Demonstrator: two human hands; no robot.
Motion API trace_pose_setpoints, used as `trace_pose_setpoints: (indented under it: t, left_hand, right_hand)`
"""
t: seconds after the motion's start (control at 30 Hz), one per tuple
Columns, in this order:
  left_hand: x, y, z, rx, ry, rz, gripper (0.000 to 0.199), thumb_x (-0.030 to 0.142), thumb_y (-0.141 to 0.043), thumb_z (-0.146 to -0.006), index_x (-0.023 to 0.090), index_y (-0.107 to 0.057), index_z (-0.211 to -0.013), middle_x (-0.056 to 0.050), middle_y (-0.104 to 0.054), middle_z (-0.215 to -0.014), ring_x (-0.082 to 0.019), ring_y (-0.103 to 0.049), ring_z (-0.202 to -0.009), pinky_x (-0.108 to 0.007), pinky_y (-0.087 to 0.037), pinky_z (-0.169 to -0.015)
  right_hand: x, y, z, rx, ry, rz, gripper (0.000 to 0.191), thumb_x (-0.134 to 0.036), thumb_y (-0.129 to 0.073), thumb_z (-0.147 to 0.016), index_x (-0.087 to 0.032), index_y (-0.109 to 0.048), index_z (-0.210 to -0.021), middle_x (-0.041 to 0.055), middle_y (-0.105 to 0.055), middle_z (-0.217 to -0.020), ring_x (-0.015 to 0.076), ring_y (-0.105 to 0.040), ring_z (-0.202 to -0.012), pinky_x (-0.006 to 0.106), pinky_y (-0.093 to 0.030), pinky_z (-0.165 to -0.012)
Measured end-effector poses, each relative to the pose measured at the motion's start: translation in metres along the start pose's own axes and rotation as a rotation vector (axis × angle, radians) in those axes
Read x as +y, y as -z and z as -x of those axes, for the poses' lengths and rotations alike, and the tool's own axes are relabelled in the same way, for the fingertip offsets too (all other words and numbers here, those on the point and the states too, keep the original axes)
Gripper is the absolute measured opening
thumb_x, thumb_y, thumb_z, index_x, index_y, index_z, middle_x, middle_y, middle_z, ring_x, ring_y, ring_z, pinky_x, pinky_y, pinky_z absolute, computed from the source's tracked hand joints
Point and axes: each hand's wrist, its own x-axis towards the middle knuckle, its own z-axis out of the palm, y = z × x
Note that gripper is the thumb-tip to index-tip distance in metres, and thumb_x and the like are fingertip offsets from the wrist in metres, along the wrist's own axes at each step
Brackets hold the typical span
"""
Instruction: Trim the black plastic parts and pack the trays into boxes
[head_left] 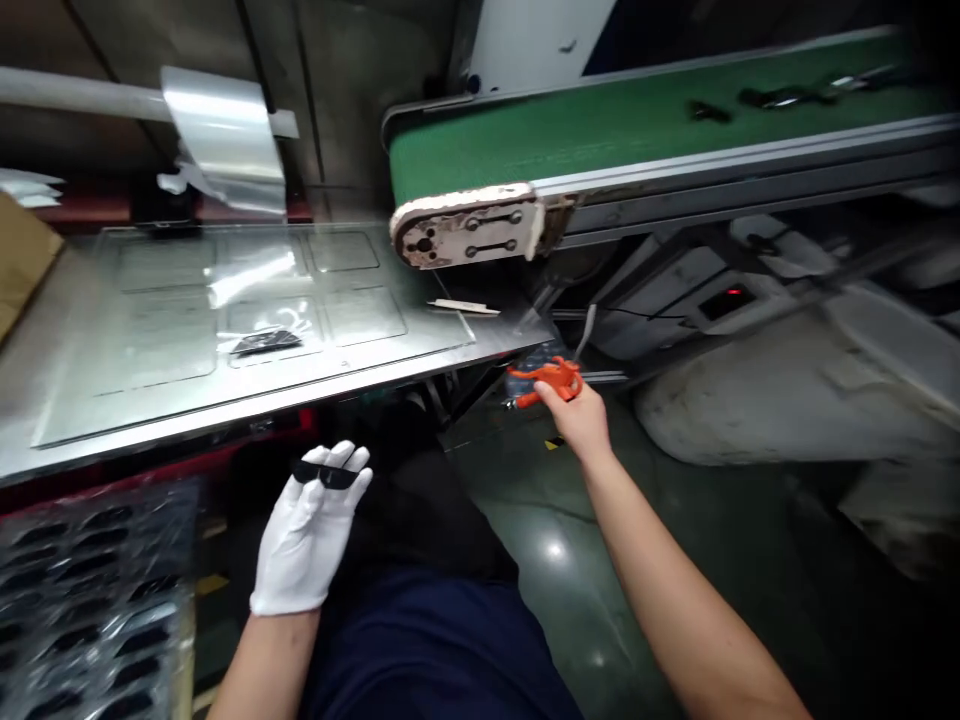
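Note:
A white glove covers my left hand [311, 530], whose fingers hold a thin, dark curved piece [326, 474] in front of the metal table's near edge. My bare right hand [577, 415] grips an orange tool [553, 378] beyond the table's right corner; it looks like an air gun, with its narrow tip pointing left. On the table [157, 425], a small dark item in clear film [266, 342] lies on a transparent sheet. A thin white stick-like object [463, 306] rests near the right end.
A green conveyor belt [540, 145] crosses the upper right and carries several dark parts. A tray of dark pieces [90, 600] sits lower left. A film roll [225, 135] hangs behind the table, and a cardboard box [22, 255] stands at the left edge.

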Motion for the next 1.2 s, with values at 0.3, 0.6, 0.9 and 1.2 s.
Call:
trace_pose_setpoints:
  t: [0.3, 0.6, 0.9, 1.2]
  left_hand:
    - [0.047, -0.058, 0.003, -0.028, -0.130, 0.099, 0.033, 0.051, -0.084, -0.081, 0.048, -0.073, -0.112, 0.008, -0.074, -0.127, -0.018, -0.070, -0.115, -0.035, -0.062, -0.097]
    - [0.045, -0.067, -0.010, -0.022, -0.154, 0.148, 0.031, 0.042, -0.086, -0.081, 0.041, -0.077, -0.111, 0.003, -0.076, -0.126, -0.020, -0.073, -0.115, -0.033, -0.060, -0.100]
    - [0.047, -0.043, -0.019, 0.013, -0.268, 0.119, 0.028, 0.035, -0.081, -0.087, 0.034, -0.078, -0.115, -0.001, -0.076, -0.128, -0.016, -0.068, -0.123, -0.025, -0.053, -0.109]
    - [0.076, -0.032, -0.024, 0.012, -0.315, -0.350, 0.050, 0.052, -0.070, -0.093, 0.029, -0.066, -0.138, -0.008, -0.066, -0.143, -0.029, -0.063, -0.132, -0.041, -0.053, -0.114]
  right_hand:
    - [-0.005, -0.102, 0.016, -0.806, -0.192, -0.120, 0.049, -0.061, -0.064, -0.089, -0.015, -0.073, -0.104, 0.0142, -0.078, -0.096, 0.0269, -0.074, -0.083, 0.038, -0.059, -0.075]
    - [-0.226, -0.085, 0.070, -0.830, 0.822, -0.325, 0.014, -0.024, -0.066, -0.098, -0.020, -0.073, -0.110, 0.0023, -0.066, -0.085, 0.0115, -0.059, -0.069, 0.024, -0.046, -0.060]
    - [-0.241, -0.125, 0.076, -0.952, 0.905, -0.190, 0.012, -0.022, -0.060, -0.101, -0.016, -0.070, -0.102, 0.0028, -0.065, -0.087, 0.0111, -0.057, -0.070, 0.024, -0.041, -0.060]
    - [-0.247, -0.135, 0.053, -1.010, 0.806, -0.238, 0.005, -0.021, -0.061, -0.099, -0.019, -0.064, -0.095, -0.0028, -0.060, -0.078, 0.0082, -0.054, -0.065, 0.021, -0.041, -0.060]
